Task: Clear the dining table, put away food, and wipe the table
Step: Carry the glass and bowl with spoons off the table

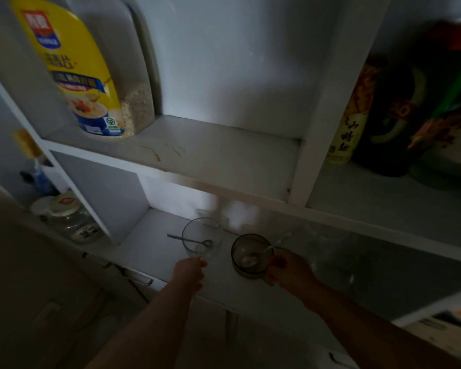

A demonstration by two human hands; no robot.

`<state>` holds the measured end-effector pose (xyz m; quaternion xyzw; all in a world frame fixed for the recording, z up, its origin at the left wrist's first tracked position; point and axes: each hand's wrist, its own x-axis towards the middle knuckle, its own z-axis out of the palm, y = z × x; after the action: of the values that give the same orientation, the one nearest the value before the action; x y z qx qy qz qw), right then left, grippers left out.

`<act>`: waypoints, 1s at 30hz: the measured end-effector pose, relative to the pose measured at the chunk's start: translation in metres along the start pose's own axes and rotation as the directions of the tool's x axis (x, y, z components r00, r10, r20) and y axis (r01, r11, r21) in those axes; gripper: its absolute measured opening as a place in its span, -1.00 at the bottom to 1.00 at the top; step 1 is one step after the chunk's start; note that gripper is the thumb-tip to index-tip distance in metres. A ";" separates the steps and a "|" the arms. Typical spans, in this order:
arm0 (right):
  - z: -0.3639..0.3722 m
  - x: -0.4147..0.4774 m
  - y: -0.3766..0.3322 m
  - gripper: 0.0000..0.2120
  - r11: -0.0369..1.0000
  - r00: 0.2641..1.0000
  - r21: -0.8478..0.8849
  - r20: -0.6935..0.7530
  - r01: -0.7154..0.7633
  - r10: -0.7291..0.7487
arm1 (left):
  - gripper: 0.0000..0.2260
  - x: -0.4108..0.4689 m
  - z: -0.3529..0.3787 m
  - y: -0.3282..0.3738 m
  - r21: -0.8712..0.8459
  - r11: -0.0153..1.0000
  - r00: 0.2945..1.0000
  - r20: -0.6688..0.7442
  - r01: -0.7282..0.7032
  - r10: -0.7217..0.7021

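Observation:
A clear glass bowl (201,237) with a metal spoon (189,240) in it is over the white counter (155,249) of a shelf unit. My left hand (189,272) holds it at its near rim. To its right is a dark smoky glass bowl (250,258) with a second spoon (276,245) and some white residue inside. My right hand (290,270) grips this bowl on its right side. Whether either bowl rests on the counter or hangs just above it is unclear in the dim light.
On the upper shelf (210,153) stands a big oat container (85,67) with a yellow label. Dark bottles (383,115) fill the compartment at right. A lidded glass jar (69,217) sits low at left. Drawer handles (144,280) line the counter's front.

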<state>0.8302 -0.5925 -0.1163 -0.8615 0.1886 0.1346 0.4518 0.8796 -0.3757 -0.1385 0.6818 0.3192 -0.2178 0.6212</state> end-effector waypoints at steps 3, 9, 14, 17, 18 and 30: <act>0.003 0.003 -0.008 -0.80 0.999 0.999 0.032 0.026 0.018 -0.018 | -0.82 -0.005 -0.003 0.000 -0.021 1.000 1.000 -0.018 0.001 -0.001; 0.020 0.010 -0.027 -0.85 0.995 0.991 0.052 0.096 0.087 -0.092 | -0.93 -0.027 -0.017 0.005 -0.120 0.993 0.995 -0.094 0.015 -0.026; 0.033 0.012 -0.041 -0.79 0.991 0.966 0.036 0.220 0.129 -0.133 | -0.83 -0.053 -0.031 0.011 -0.182 0.982 0.981 -0.193 -0.052 0.016; 0.036 0.009 -0.051 -0.76 0.982 0.938 0.108 0.295 0.155 -0.181 | -0.90 -0.070 -0.035 0.012 -0.192 0.974 0.965 -0.251 -0.124 0.073; 0.035 0.007 -0.055 -0.77 0.979 0.927 0.125 0.320 0.162 -0.195 | -0.91 -0.078 -0.037 0.009 -0.198 0.971 0.957 -0.278 -0.137 0.079; 0.034 -0.064 -0.070 -0.91 0.907 0.704 0.224 0.575 0.355 -0.418 | -0.78 -0.192 -0.026 -0.032 -0.295 0.909 0.801 -0.595 -0.293 0.065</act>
<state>0.8020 -0.5150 -0.0584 -0.7684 -0.1461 0.2983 0.5470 0.7196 -0.3808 -0.0245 0.6121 0.4591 0.1229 0.6320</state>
